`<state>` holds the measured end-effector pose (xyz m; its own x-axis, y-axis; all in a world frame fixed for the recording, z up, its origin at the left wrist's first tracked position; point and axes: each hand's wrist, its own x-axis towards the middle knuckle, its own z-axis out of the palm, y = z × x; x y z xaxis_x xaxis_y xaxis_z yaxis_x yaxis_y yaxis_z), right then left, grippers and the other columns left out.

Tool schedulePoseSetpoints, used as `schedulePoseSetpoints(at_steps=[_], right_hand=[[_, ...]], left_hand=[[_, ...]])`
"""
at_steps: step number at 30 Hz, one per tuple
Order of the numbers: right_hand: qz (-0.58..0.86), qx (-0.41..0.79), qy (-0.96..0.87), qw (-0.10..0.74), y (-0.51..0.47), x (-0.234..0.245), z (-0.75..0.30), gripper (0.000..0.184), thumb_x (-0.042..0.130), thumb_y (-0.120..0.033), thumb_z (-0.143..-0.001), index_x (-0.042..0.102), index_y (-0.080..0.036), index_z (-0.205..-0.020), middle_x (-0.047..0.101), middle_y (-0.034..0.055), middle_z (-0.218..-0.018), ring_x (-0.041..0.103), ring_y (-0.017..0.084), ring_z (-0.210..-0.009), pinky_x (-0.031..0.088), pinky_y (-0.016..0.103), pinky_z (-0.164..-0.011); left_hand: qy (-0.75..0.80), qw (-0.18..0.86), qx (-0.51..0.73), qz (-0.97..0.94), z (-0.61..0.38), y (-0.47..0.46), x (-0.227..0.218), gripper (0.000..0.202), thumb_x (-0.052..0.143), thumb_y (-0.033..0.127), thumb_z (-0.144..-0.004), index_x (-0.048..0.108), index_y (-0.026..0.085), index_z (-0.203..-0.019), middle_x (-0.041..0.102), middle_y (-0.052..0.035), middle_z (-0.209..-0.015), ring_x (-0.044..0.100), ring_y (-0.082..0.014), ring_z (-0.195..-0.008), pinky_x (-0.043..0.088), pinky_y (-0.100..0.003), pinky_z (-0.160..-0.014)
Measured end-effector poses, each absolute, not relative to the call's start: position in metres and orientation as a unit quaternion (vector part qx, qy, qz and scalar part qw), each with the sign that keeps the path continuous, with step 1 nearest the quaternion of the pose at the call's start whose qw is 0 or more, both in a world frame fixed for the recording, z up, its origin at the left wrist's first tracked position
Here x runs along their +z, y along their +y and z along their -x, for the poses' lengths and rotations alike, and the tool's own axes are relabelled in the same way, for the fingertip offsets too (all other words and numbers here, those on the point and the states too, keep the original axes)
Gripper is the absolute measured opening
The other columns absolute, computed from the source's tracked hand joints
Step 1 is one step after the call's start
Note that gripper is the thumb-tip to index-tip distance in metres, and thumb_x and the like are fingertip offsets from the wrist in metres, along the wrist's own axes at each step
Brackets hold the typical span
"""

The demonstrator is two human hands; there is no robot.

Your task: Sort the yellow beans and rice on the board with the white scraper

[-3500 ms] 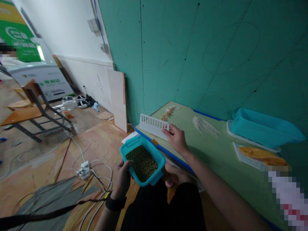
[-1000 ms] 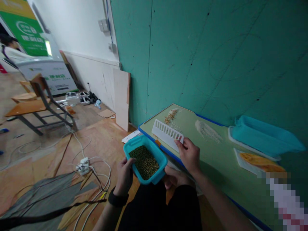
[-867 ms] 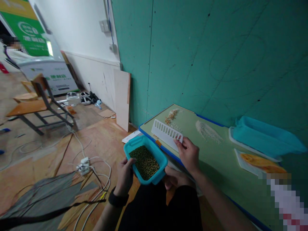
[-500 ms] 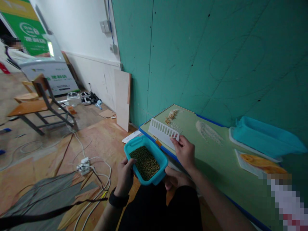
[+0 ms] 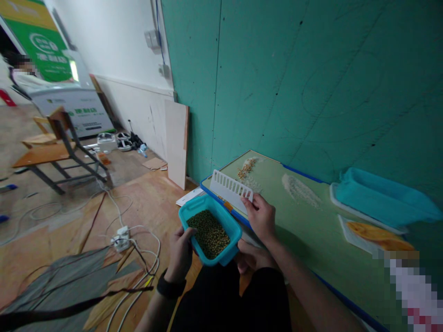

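Observation:
My left hand [image 5: 182, 249] grips the near left rim of a blue plastic basin [image 5: 231, 225], thumb over the edge. Inside lie dark green beans [image 5: 203, 222] and tan beans [image 5: 218, 240]. My right hand [image 5: 261, 216] pinches the right end of a white slotted plastic strip [image 5: 228, 196], held at the board's edge just above the basin's far side. Beyond the strip, a small heap of tan beans [image 5: 246, 168] with white grains lies on the green board [image 5: 297, 226]. A separate patch of white grains [image 5: 300, 190] is farther right.
At the board's right stand a larger blue tub [image 5: 380, 196] and a white tray with an orange-brown piece [image 5: 377, 234]. Cables and a power strip [image 5: 121, 238] lie on the floor at left, near a wooden chair [image 5: 51, 152]. A person [image 5: 26, 76] sits far left.
My right hand and the white strip have shifted slightly left, toward the basin. The basin and my left hand have stayed in place.

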<state>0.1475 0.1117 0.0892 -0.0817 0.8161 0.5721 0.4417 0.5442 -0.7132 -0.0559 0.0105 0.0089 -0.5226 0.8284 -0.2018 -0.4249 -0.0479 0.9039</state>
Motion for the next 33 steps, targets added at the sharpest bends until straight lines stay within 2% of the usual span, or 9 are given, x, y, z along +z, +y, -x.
schedulePoseSetpoints(at_steps=[11,17,25,29,33], right_hand=[[0.441,0.177,-0.714,0.514,0.105,0.084,-0.150,0.019,0.060,-0.039,-0.094,0.069,-0.023,-0.093,0.080,0.0080,-0.091,0.077,0.023,-0.079,0.059,0.028,-0.070],[0.434,0.150,-0.722,0.518,0.097,0.082,-0.150,0.019,0.059,-0.039,-0.096,0.069,-0.024,-0.090,0.079,0.0062,-0.083,0.077,0.021,-0.072,0.057,0.025,-0.061],[0.401,0.062,-0.758,0.512,0.091,0.078,-0.155,0.019,0.059,-0.033,-0.097,0.073,-0.021,-0.101,0.080,0.0070,-0.086,0.077,0.020,-0.072,0.058,0.024,-0.064],[0.388,0.008,-0.791,0.473,0.090,0.075,-0.159,0.022,0.055,-0.030,-0.100,0.074,-0.021,-0.108,0.080,0.0070,-0.087,0.076,0.018,-0.066,0.056,0.023,-0.062],[0.356,-0.019,-0.824,0.441,0.088,0.072,-0.162,0.025,0.052,-0.025,-0.101,0.073,-0.020,-0.114,0.080,0.0058,-0.086,0.076,0.016,-0.070,0.055,0.022,-0.067]], left_hand=[[0.527,0.447,0.700,-0.180,0.052,0.011,0.018,0.015,0.074,0.029,-0.061,0.064,0.018,-0.062,0.050,0.0067,-0.042,0.044,-0.0111,-0.031,0.034,-0.023,-0.030],[0.523,0.446,0.706,-0.170,0.048,0.012,0.024,0.017,0.074,0.029,-0.059,0.060,0.019,-0.060,0.048,0.0080,-0.042,0.041,-0.0092,-0.030,0.032,-0.021,-0.031],[0.525,0.446,0.706,-0.163,0.047,0.011,0.018,0.018,0.074,0.028,-0.060,0.059,0.019,-0.058,0.047,0.0078,-0.039,0.041,-0.0098,-0.029,0.031,-0.021,-0.030],[0.517,0.457,0.703,-0.170,0.047,0.008,0.010,0.019,0.075,0.029,-0.062,0.059,0.019,-0.058,0.047,0.0075,-0.039,0.042,-0.0099,-0.030,0.032,-0.021,-0.032],[0.511,0.466,0.703,-0.169,0.047,0.007,0.007,0.018,0.076,0.030,-0.062,0.060,0.020,-0.061,0.048,0.0076,-0.041,0.043,-0.0101,-0.032,0.036,-0.022,-0.035]])
